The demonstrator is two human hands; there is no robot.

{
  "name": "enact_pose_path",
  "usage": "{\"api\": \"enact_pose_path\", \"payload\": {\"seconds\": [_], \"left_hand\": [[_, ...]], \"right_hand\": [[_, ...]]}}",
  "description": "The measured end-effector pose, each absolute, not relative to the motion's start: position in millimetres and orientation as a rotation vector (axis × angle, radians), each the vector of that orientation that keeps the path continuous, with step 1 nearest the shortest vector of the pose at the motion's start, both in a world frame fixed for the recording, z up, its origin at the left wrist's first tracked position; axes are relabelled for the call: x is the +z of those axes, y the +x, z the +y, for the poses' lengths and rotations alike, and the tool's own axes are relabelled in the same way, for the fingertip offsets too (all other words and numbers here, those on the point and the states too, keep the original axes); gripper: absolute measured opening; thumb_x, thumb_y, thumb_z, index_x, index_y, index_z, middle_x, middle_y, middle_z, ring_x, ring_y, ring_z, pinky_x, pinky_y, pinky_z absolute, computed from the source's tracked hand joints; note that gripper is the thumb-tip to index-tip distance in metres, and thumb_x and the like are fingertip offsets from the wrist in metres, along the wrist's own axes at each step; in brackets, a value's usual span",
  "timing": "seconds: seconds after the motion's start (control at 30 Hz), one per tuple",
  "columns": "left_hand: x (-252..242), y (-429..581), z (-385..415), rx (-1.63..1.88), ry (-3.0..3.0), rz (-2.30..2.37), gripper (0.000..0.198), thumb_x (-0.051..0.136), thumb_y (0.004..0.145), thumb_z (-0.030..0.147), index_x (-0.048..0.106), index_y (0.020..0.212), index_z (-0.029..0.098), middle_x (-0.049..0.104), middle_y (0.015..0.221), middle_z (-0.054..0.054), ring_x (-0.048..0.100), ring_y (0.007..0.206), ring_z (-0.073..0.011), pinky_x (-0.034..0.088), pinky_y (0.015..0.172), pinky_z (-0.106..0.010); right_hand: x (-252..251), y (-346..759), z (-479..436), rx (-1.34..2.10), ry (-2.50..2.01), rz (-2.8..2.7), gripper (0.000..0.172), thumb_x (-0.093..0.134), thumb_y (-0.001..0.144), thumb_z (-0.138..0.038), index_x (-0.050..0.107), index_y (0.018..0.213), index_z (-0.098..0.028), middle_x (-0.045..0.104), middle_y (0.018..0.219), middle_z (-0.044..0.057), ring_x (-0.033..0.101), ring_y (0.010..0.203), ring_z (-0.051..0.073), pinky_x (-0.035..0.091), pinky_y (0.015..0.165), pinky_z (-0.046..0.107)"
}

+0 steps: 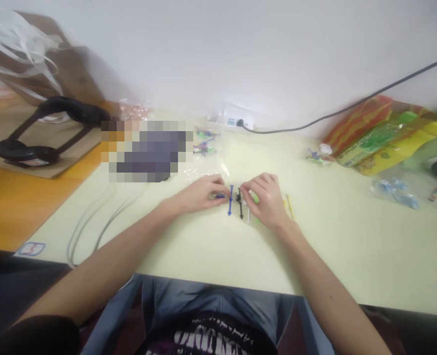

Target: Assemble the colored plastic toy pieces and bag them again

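On the pale table lie small plastic arrow-shaped pieces in a row: a blue one (230, 201), a black one (241, 209), a white one (249, 215), and a yellow one (290, 207) farther right. Bits of green show beneath my right hand (265, 197), whose thumb and fingers are pinched together at the top of the black piece. What it grips is too small to name. My left hand (205, 193) is closed around a small dark blue piece (220, 196), just left of the blue arrow piece.
Bagged colourful pieces (205, 147) lie behind my left hand, near a blurred dark object (151, 150) and a white cable (109, 222). A power socket (236, 120) stands by the wall. Rightward are snack bags (381, 138) and bagged blue pieces (397, 192). A black frame (51, 128) is far left.
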State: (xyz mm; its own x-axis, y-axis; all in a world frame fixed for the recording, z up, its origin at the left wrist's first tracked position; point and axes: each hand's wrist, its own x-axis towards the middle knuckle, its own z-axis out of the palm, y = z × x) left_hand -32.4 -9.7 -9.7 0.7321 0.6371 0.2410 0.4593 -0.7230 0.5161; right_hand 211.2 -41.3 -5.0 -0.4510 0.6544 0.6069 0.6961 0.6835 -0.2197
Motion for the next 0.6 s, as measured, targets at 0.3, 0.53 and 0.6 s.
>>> {"api": "enact_pose_path", "payload": {"seconds": [0.3,0.53,0.6], "left_hand": [[-12.3,-32.3,-8.4,0.599,2.544,0.810,0.022,0.061,0.097,0.035,0.077,0.111,0.028,0.063,0.098,-0.006,0.062,0.092,-0.0191,0.047,0.087,-0.031],[-14.3,-33.7,-6.3,0.596,2.554,0.773,0.021,0.064,0.096,0.035,0.078,0.111,0.029,0.063,0.097,-0.006,0.062,0.091,-0.0194,0.045,0.086,-0.032],[-14.4,-34.1,-5.8,0.616,2.532,0.760,0.020,0.066,0.095,0.037,0.079,0.109,0.029,0.063,0.096,-0.006,0.062,0.090,-0.0191,0.045,0.085,-0.032]], "right_hand": [[-5.3,210.8,-41.3,-0.082,-1.032,-2.208,0.016,0.053,0.101,-0.024,0.065,0.091,-0.022,0.069,0.079,0.003,0.055,0.084,0.021,0.035,0.085,0.039],[-7.0,211.4,-40.1,-0.077,-1.025,-2.202,0.016,0.053,0.101,-0.024,0.065,0.090,-0.021,0.068,0.078,0.003,0.054,0.083,0.021,0.035,0.085,0.039],[-7.4,211.5,-39.9,-0.080,-1.024,-2.199,0.016,0.054,0.101,-0.024,0.065,0.090,-0.021,0.069,0.079,0.003,0.055,0.083,0.021,0.035,0.085,0.039]]}}
